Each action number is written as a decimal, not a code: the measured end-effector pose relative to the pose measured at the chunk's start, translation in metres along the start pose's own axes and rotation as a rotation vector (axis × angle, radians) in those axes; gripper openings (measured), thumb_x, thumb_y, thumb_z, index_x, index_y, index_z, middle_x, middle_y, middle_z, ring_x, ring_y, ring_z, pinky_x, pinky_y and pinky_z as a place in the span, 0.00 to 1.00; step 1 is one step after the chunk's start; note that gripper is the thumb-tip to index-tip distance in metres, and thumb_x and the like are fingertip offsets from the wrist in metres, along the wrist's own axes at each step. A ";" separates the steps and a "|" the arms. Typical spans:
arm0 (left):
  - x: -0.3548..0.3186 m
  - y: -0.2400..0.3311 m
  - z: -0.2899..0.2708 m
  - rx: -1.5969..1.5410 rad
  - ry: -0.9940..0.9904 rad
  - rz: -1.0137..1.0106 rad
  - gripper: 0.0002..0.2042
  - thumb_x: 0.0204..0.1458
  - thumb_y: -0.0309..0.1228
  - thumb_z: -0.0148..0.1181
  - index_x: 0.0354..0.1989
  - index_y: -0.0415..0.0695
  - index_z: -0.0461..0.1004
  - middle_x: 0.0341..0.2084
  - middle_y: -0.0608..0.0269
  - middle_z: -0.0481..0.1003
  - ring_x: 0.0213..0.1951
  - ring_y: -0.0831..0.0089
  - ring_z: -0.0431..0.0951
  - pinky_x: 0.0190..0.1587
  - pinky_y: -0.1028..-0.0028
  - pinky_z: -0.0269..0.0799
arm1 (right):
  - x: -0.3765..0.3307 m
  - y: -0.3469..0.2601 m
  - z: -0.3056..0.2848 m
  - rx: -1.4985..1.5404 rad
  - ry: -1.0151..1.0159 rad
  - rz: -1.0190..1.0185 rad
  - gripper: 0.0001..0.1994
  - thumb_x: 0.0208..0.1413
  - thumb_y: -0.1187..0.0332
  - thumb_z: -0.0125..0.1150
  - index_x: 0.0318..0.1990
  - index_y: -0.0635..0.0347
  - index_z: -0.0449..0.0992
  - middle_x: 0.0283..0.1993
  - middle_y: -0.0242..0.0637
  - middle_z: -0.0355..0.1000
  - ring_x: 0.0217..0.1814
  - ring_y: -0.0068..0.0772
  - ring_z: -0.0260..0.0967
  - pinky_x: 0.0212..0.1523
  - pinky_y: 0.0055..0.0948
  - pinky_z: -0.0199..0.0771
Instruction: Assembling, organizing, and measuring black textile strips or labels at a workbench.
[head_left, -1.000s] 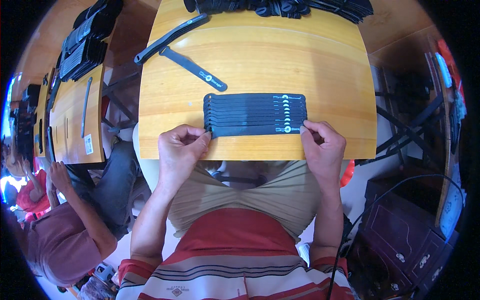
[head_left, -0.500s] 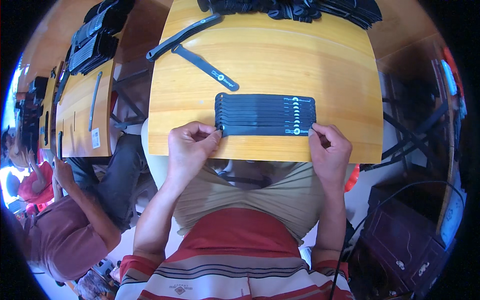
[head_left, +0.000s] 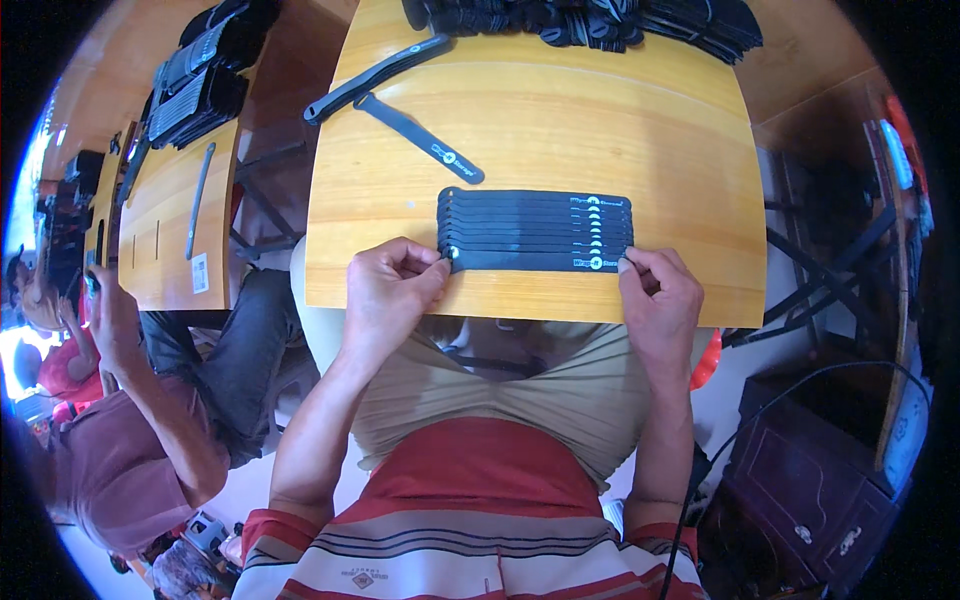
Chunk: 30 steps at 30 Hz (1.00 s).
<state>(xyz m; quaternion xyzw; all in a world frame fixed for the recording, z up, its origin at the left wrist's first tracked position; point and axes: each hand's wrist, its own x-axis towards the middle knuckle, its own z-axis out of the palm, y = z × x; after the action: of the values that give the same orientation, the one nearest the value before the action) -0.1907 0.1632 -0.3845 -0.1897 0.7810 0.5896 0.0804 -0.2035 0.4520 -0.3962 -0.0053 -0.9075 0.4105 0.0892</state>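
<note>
Straps point(head_left: 535, 235) lie overlapped near the six o'clock edge of the table point(head_left: 680, 130), left hand point(head_left: 385, 295) pinching their eight o'clock corner, right hand point(head_left: 662, 295) their four; wood stretches toward one o'clock, a loose strap point(head_left: 412, 130) at ten.

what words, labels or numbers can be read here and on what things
Fanned black straps: white lettering, mostly overlapped, not transcribed.
Loose black strap: white lettering, not transcribed.
Stacked straps: small pale mark, unreadable.
Striped shirt: print too small to read.
White label on neighbouring table: too small.
</note>
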 end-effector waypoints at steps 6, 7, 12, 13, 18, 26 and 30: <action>0.001 0.000 -0.002 0.097 0.002 0.054 0.05 0.52 0.21 0.68 0.29 0.34 0.77 0.18 0.64 0.77 0.21 0.83 0.75 0.24 0.80 0.71 | 0.001 -0.002 0.000 0.028 0.009 -0.020 0.07 0.52 0.80 0.66 0.40 0.70 0.81 0.31 0.37 0.73 0.23 0.22 0.65 0.27 0.25 0.66; 0.000 0.001 -0.002 0.106 0.000 0.054 0.05 0.52 0.22 0.67 0.29 0.35 0.77 0.18 0.65 0.77 0.21 0.82 0.75 0.24 0.79 0.71 | 0.001 -0.002 -0.001 0.029 0.011 -0.022 0.07 0.52 0.80 0.66 0.40 0.70 0.81 0.31 0.37 0.73 0.23 0.22 0.65 0.27 0.25 0.66; -0.003 -0.003 -0.001 0.204 0.022 0.176 0.04 0.52 0.23 0.68 0.30 0.38 0.77 0.19 0.65 0.76 0.23 0.79 0.77 0.27 0.76 0.72 | 0.002 -0.006 -0.004 0.021 -0.020 0.023 0.06 0.53 0.77 0.65 0.39 0.67 0.80 0.35 0.43 0.75 0.27 0.35 0.76 0.32 0.33 0.76; -0.005 -0.002 0.000 0.285 0.042 0.229 0.04 0.51 0.24 0.68 0.31 0.39 0.78 0.19 0.64 0.76 0.23 0.76 0.78 0.28 0.74 0.73 | 0.002 -0.006 -0.004 0.021 -0.015 0.019 0.06 0.53 0.77 0.65 0.39 0.67 0.80 0.35 0.43 0.75 0.27 0.35 0.76 0.32 0.33 0.76; -0.012 -0.004 0.004 0.518 0.162 0.489 0.05 0.51 0.28 0.68 0.33 0.42 0.81 0.24 0.58 0.78 0.25 0.62 0.80 0.30 0.65 0.76 | 0.003 -0.002 -0.003 0.010 -0.011 -0.036 0.06 0.53 0.77 0.65 0.39 0.68 0.80 0.35 0.44 0.75 0.28 0.37 0.76 0.33 0.34 0.77; -0.028 0.000 0.010 0.841 0.231 0.703 0.06 0.54 0.28 0.66 0.38 0.43 0.81 0.31 0.59 0.76 0.31 0.59 0.80 0.32 0.62 0.77 | 0.001 0.000 0.000 -0.003 0.003 -0.068 0.05 0.53 0.77 0.64 0.37 0.66 0.80 0.35 0.46 0.74 0.32 0.44 0.77 0.36 0.37 0.77; -0.029 0.002 0.012 0.903 0.232 0.807 0.08 0.54 0.31 0.66 0.38 0.41 0.78 0.38 0.57 0.74 0.38 0.58 0.76 0.37 0.61 0.76 | 0.000 0.006 0.004 -0.073 0.046 -0.167 0.05 0.54 0.75 0.63 0.37 0.65 0.81 0.35 0.46 0.74 0.32 0.47 0.76 0.37 0.41 0.78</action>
<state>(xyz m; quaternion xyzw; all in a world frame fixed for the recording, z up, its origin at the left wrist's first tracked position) -0.1662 0.1809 -0.3766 0.1107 0.9674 0.1602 -0.1622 -0.2045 0.4531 -0.4030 0.0580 -0.9167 0.3682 0.1436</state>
